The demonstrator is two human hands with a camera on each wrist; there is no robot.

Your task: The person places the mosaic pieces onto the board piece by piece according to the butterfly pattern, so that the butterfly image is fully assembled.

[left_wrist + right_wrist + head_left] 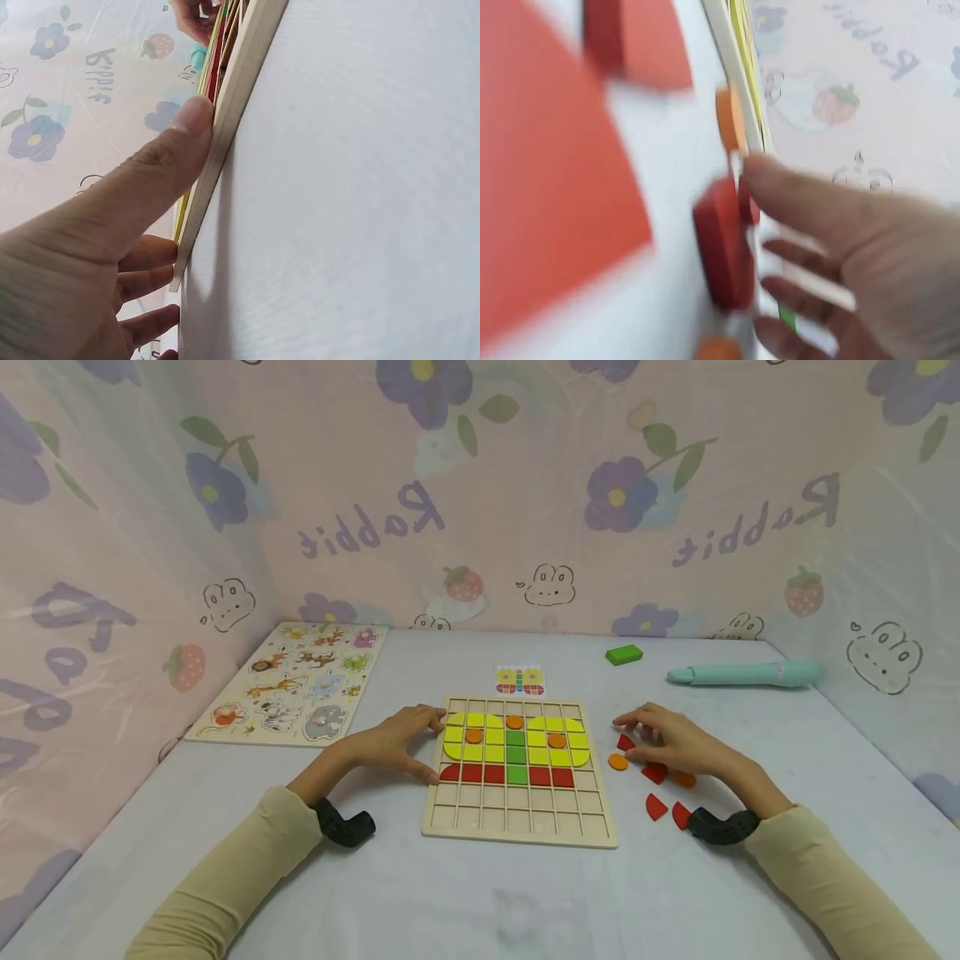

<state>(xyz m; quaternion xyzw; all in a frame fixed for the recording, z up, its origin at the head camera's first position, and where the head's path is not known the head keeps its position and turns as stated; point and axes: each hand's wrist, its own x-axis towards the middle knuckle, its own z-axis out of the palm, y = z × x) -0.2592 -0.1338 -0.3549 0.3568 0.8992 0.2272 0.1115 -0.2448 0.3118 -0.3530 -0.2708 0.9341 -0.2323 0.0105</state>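
Note:
A wooden grid board (495,820) lies flat, with yellow pieces in two blocks, orange discs, a green column and a red row set in it. My left hand (392,745) touches the board's left edge, its thumb and fingers spread along the rim; the left wrist view shows the thumb (195,116) against that edge. To the board's right, my right hand (675,742) hovers low over loose pieces, fingers relaxed. Its thumb tip is close to an orange disc (618,762) and a red piece (724,247). Red quarter-round pieces (656,807) lie nearer to me.
Behind the board lies a small pattern card (519,681). An animal puzzle board (296,685) is at the back left. Toward the back right are a green block (624,655) and a mint-coloured, pen-shaped object (742,674). A printed curtain (480,510) surrounds the table.

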